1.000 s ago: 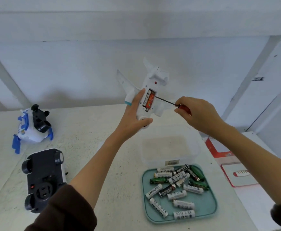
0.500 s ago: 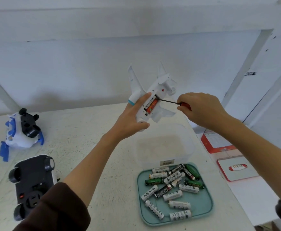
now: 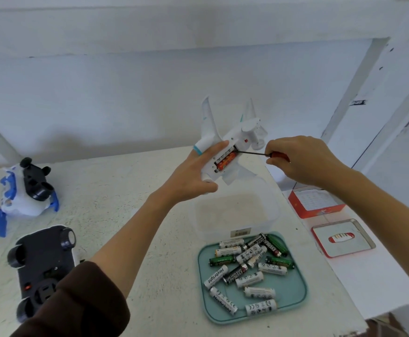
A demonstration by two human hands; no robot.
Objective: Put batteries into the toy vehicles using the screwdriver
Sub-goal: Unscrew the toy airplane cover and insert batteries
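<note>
My left hand [image 3: 193, 178] grips the toy plane [image 3: 232, 147] above the tabletop [image 3: 125, 190]; my right hand [image 3: 298, 159] pinches the screwdriver [image 3: 259, 154], tip at the battery bay. I'd lever gently, holding the plane steady.

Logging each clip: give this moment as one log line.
left hand holds toy plane | right hand holds screwdriver | tip at open battery bay

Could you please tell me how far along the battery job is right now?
Done: the toy plane already shows batteries in its open bay. In hand: the left hand holds it while the right hand works the screwdriver at the bay. Left: the black car and blue-and-white toy lie untouched.
</note>
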